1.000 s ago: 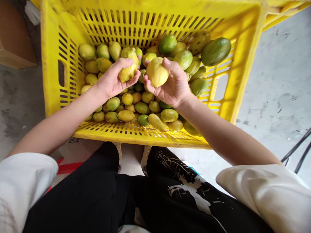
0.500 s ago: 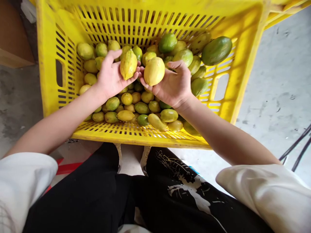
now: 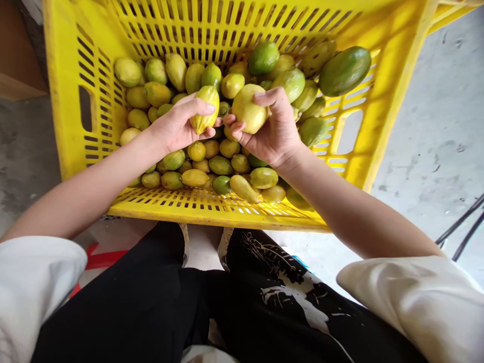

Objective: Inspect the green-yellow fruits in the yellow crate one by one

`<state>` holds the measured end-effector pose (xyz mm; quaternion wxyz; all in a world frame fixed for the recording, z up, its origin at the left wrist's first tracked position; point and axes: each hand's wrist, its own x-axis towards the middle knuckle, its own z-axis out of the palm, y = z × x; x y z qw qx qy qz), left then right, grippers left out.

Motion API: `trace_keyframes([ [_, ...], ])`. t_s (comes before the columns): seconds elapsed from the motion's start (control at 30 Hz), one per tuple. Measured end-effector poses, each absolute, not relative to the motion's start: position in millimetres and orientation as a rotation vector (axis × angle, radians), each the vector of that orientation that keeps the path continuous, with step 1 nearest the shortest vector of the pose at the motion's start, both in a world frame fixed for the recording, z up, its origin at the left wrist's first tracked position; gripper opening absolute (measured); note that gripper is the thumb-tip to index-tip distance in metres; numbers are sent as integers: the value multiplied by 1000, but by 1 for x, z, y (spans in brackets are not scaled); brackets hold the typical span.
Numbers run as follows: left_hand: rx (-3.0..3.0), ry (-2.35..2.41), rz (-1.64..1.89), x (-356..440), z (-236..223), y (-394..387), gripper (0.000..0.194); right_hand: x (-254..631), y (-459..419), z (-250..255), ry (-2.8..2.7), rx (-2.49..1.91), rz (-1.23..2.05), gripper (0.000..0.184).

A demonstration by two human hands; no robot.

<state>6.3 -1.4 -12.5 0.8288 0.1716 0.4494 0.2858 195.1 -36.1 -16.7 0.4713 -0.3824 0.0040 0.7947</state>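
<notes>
My left hand [image 3: 177,123] is closed round a ridged yellow-green lemon [image 3: 206,108], its thumb across the fruit. A rounder, smooth pale-yellow lemon [image 3: 249,110] sits in my right hand [image 3: 282,128], with the thumb pressed on its upper right. The two hands are side by side above a yellow slotted plastic crate [image 3: 212,216], fingertips nearly meeting. Below them lie many lemons [image 3: 194,177], from yellow to green. Part of the pile is hidden behind my hands and forearms.
A large dark-green fruit [image 3: 345,70] rests at the crate's right end. Handle openings [image 3: 350,132] pierce both end walls. A brown cardboard box [image 3: 18,60] stands at the far left. Black bars or cables [image 3: 461,227] cross the grey floor [image 3: 434,111] at right.
Both hands have gone from open palms with the fruit lying on them to fingers and thumbs closed round it. The left lemon has shifted slightly right. The view has moved slightly closer.
</notes>
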Motion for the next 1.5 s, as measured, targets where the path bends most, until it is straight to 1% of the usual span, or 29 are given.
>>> trace_keyframes([
  [0.1, 279, 926, 598, 4, -20, -1, 43, 195, -34, -19, -46, -952, 1984, 32],
  [0.17, 244, 926, 596, 3, -22, -1, 46, 195, -32, -20, -108, -956, 2001, 35],
  [0.2, 254, 934, 604, 3, -22, -1, 44, 195, -32, -20, -122, -964, 1991, 34],
  [0.27, 308, 941, 626, 4, -18, 0, 32, 195, -32, -19, -117, -987, 1971, 28],
  [0.33, 346, 914, 641, 6, -13, 0, 24, 195, -33, -16, -101, -998, 1970, 27],
  [0.5, 299, 915, 706, 9, -7, 3, 35, 197, -33, -10, -150, -919, 1889, 34],
  [0.8, 330, 996, 686, 11, -12, 2, 17, 194, -35, -9, -43, -952, 1908, 26],
  [0.9, 359, 1018, 690, 11, -9, 0, 21, 193, -35, -12, 15, -972, 1900, 21],
  [1.07, 326, 982, 670, 11, -9, 3, 31, 194, -34, -19, -33, -1004, 1934, 28],
  [1.17, 304, 909, 717, 9, -8, 6, 41, 197, -35, -17, -145, -916, 1923, 20],
  [1.2, 301, 875, 735, 8, -8, 7, 44, 198, -36, -16, -181, -882, 1927, 20],
  [1.27, 300, 830, 767, 7, -7, 8, 46, 199, -35, -14, -236, -853, 1932, 28],
  [1.37, 322, 848, 787, 5, -7, 9, 37, 201, -34, -13, -265, -871, 1932, 42],
  [1.4, 336, 870, 788, 4, -7, 9, 32, 200, -35, -12, -260, -865, 1937, 42],
  [1.5, 357, 945, 752, 3, -10, 6, 20, 199, -37, -13, -211, -880, 1961, 31],
])
